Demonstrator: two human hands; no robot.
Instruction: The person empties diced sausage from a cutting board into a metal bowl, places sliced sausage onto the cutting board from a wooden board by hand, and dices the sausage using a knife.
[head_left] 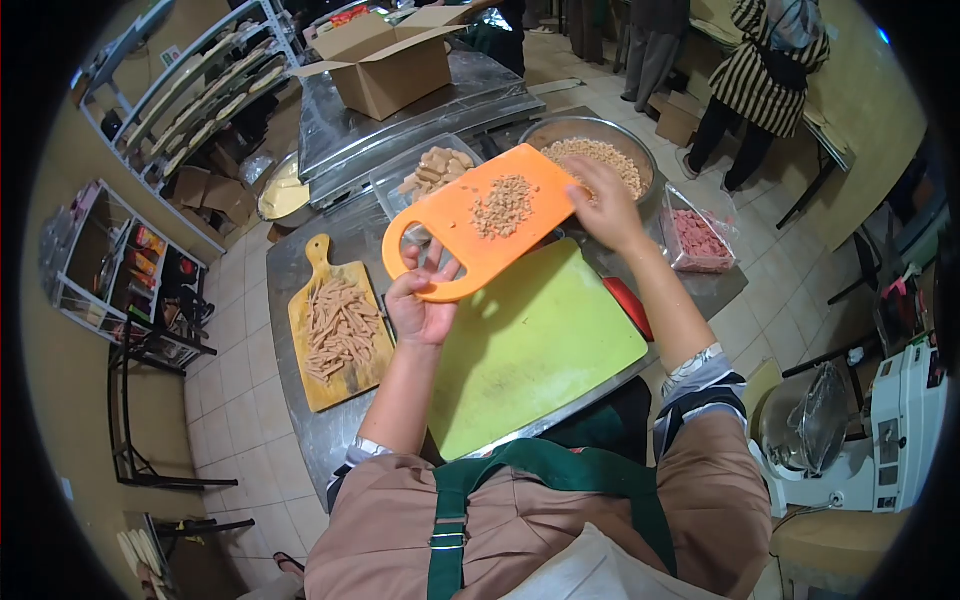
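An orange cutting board (455, 225) is held tilted above the table, with a small heap of diced light-brown pieces (503, 207) on it. My left hand (425, 310) is closed around its handle loop. At the board's other end, my right hand (605, 200) grips the edge, its fingers partly hidden. Just beyond that hand stands a metal bowl (648, 148) full of similar diced pieces. Below the orange board lies a green cutting board (540, 350), with a red object (628, 307) beside its right edge.
A wooden paddle board (318, 255) bears brown strips on the left. Behind are a clear tub (385, 180) of larger pieces and a cardboard box (390, 80). A clear container (697, 240) holds pink food. A mixer (905, 430) stands right; a person (765, 90) is farther back.
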